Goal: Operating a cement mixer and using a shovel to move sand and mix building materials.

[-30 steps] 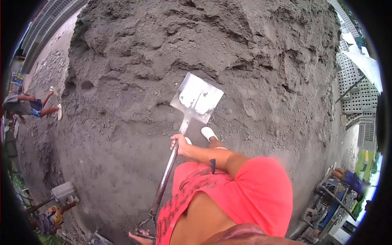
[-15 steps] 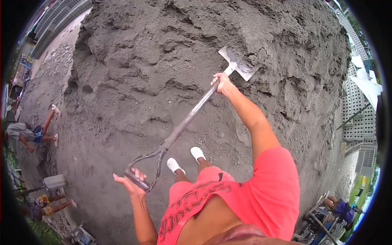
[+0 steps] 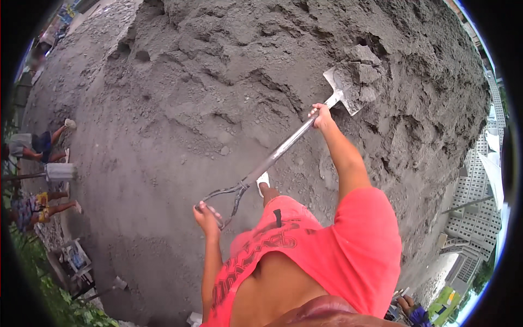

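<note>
Since half a second back the shovel (image 3: pixel 283 150) has gone further into the sand pile (image 3: pixel 218 82): its blade (image 3: pixel 344 90) now sits buried in the slope at upper right with clods of grey sand lying on it, where before it was bare and just touching the surface. A second ago the blade was low and central, near the feet. My right arm has stretched out further up and right.

My right hand (image 3: pixel 321 116) is clenched round the metal shaft just below the blade socket. My left hand (image 3: pixel 206 214) is closed on the D-grip at the shaft's lower end, close to my hip. The shaft runs diagonally from lower left to upper right between the two hands.

One white shoe (image 3: pixel 263 180) shows just under the shaft, on the sand; earlier two shoes showed. Pink-red shorts (image 3: pixel 327 245) fill the lower middle.

At left edge, well apart from me, other people's legs (image 3: pixel 52 133) lie on the ground beside a grey bucket (image 3: pixel 60 171). Green plants (image 3: pixel 49 294) at lower left. Tall pale buildings (image 3: pixel 479 191) bend along the right rim.
</note>
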A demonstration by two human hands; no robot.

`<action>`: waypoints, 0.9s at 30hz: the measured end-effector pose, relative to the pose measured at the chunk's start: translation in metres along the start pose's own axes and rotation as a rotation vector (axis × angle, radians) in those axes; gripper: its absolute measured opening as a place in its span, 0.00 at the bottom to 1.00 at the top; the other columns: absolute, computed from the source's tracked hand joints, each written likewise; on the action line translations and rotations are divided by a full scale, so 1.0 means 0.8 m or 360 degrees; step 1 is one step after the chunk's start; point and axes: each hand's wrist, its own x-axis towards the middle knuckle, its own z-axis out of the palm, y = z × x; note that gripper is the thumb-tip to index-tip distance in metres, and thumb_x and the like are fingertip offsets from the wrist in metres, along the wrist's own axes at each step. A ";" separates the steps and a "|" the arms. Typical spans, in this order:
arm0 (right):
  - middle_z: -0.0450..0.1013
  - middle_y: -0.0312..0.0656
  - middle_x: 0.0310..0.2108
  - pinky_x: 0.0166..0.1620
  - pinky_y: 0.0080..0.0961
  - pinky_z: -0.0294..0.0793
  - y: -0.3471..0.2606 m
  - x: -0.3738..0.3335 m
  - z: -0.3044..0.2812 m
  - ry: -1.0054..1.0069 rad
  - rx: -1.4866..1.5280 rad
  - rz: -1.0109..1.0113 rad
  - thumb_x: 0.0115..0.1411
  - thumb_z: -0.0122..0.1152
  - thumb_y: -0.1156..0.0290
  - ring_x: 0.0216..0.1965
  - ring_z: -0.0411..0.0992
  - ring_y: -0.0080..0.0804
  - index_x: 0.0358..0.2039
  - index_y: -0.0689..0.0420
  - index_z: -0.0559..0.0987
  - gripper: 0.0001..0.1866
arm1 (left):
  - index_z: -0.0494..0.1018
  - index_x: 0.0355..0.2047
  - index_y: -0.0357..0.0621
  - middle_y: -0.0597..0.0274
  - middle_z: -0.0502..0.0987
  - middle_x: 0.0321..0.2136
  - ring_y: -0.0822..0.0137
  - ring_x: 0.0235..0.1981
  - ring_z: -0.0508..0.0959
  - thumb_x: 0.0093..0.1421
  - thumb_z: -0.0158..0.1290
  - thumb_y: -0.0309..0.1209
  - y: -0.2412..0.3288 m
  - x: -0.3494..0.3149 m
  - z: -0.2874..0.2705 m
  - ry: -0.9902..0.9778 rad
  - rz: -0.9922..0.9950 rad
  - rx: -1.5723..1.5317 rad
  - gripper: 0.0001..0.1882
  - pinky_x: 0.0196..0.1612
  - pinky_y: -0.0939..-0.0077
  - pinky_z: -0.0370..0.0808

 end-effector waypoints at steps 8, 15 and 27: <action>0.57 0.32 0.10 0.21 0.29 0.65 0.212 -0.105 -0.094 0.0031 -0.0160 0.0310 0.45 0.49 0.75 0.12 0.57 0.28 0.15 0.52 0.62 0.08 | 0.62 0.33 0.41 0.67 0.62 0.12 0.75 0.08 0.63 0.59 0.44 0.37 -0.104 -0.082 -0.230 0.0272 0.0051 -0.0010 0.11 0.10 0.80 0.62; 0.56 0.30 0.11 0.25 0.27 0.66 0.282 -0.189 -0.202 -0.0046 -0.0571 0.0338 0.48 0.45 0.72 0.14 0.57 0.25 0.14 0.50 0.59 0.09 | 0.64 0.29 0.42 0.67 0.64 0.12 0.76 0.08 0.65 0.57 0.48 0.40 -0.194 -0.231 -0.367 0.0486 0.0054 -0.0172 0.14 0.11 0.79 0.63; 0.57 0.28 0.09 0.23 0.20 0.58 0.412 -0.300 -0.203 -0.0002 -0.1206 0.0306 0.50 0.39 0.69 0.12 0.55 0.22 0.11 0.47 0.58 0.11 | 0.67 0.31 0.40 0.64 0.67 0.15 0.74 0.10 0.67 0.57 0.46 0.46 -0.307 -0.386 -0.513 0.0664 -0.0349 -0.0446 0.19 0.12 0.77 0.65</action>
